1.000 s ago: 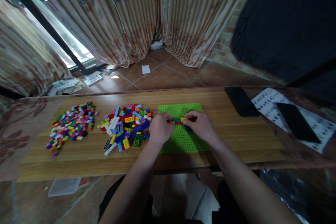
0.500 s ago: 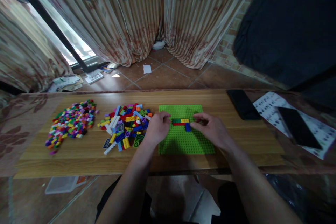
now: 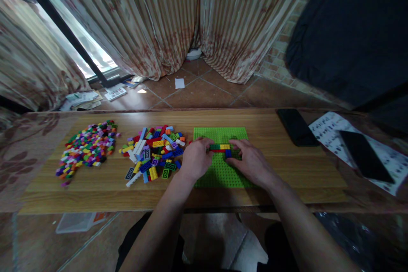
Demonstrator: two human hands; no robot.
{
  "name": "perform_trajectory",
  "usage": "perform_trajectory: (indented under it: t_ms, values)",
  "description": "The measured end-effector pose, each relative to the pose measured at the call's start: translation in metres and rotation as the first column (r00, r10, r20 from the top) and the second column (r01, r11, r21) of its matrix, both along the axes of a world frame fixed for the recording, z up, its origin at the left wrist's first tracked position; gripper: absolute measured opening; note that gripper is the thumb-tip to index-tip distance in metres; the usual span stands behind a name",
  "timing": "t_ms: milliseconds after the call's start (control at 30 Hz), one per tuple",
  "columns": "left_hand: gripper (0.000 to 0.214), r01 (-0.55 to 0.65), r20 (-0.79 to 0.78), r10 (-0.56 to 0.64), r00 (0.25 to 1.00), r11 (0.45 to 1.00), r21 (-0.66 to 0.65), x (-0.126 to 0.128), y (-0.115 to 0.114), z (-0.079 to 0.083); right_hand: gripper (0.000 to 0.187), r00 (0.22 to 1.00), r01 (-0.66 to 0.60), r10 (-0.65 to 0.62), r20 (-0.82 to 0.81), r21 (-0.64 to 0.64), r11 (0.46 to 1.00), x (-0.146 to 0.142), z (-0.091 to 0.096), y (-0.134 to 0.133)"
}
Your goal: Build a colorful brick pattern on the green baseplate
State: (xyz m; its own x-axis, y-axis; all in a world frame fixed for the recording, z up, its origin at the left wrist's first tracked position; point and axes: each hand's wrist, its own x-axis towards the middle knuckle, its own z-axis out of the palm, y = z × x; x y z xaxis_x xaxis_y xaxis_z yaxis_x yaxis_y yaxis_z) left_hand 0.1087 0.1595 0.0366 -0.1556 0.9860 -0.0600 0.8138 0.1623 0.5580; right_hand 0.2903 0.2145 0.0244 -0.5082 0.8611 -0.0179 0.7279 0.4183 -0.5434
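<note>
A green baseplate (image 3: 223, 134) lies on the wooden table (image 3: 287, 165) in front of me. On it stands a short row of joined bricks (image 3: 220, 148), green, red, yellow and blue. My left hand (image 3: 195, 159) is curled at the row's left end, fingertips touching it. My right hand (image 3: 250, 161) rests on the plate at the row's right end, fingers bent and pressing on the blue brick. A pile of larger mixed bricks (image 3: 153, 153) lies just left of my left hand.
A heap of small coloured bricks (image 3: 86, 148) lies at the table's left. A black phone (image 3: 295, 126) and a printed sheet (image 3: 331, 129) with a second black device (image 3: 363, 155) are at the right. Curtains and tiled floor lie beyond the table.
My right hand came back left from the plate's right side onto the brick row's right end. My left hand stayed at the left end. The view shifted slightly.
</note>
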Motion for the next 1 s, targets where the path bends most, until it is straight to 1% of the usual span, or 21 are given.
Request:
perform_trajectory:
  t_ms: [67,200,467,600,667,733,800,833,933,1000]
  values:
    - [0.030,-0.001,-0.011,0.001,1.000,1.000,-0.008,0.001,0.000,0.001,0.045,1.000,0.012,-0.012,0.002,0.000,1.000,0.000,0.000,0.000]
    - [0.027,-0.004,-0.032,0.003,0.999,1.000,-0.004,0.002,0.000,-0.001,0.035,1.000,-0.018,0.018,-0.002,0.008,1.000,0.000,-0.001,0.000]
    - [0.025,0.010,-0.045,-0.009,0.999,1.000,0.029,0.002,-0.001,-0.004,0.034,0.998,-0.040,0.040,-0.038,0.007,0.999,0.001,-0.002,-0.001]
    - [0.024,0.006,-0.025,-0.005,1.000,0.999,0.041,0.001,-0.002,-0.007,0.036,0.997,-0.032,0.032,-0.065,0.006,0.999,0.002,-0.002,0.000]
    - [0.027,0.012,0.008,-0.013,1.000,0.999,0.047,-0.001,-0.002,-0.009,0.041,0.996,-0.032,0.030,-0.082,-0.022,0.999,0.004,-0.002,0.002]
    - [0.034,0.027,0.057,-0.029,0.998,0.998,0.050,-0.004,-0.002,-0.009,0.049,0.993,-0.030,0.021,-0.120,-0.073,0.997,0.008,-0.003,0.006]
    - [0.042,0.036,0.112,-0.042,0.993,0.998,0.052,-0.007,-0.003,-0.007,0.051,0.983,-0.004,-0.016,-0.181,-0.112,0.994,0.012,-0.003,0.010]
    - [0.044,0.035,0.135,-0.042,0.990,0.998,0.056,-0.010,-0.003,-0.006,0.047,0.975,0.022,-0.046,-0.215,-0.112,0.993,0.014,-0.004,0.013]
    - [0.041,-0.002,0.162,-0.013,0.987,0.995,0.095,-0.018,-0.005,0.000,0.031,0.931,0.143,-0.147,-0.336,-0.036,0.989,0.014,-0.004,0.018]
    - [0.036,-0.055,0.174,0.030,0.984,0.988,0.141,-0.024,-0.007,0.003,0.027,0.894,0.217,-0.188,-0.406,0.026,0.976,0.011,-0.003,0.018]
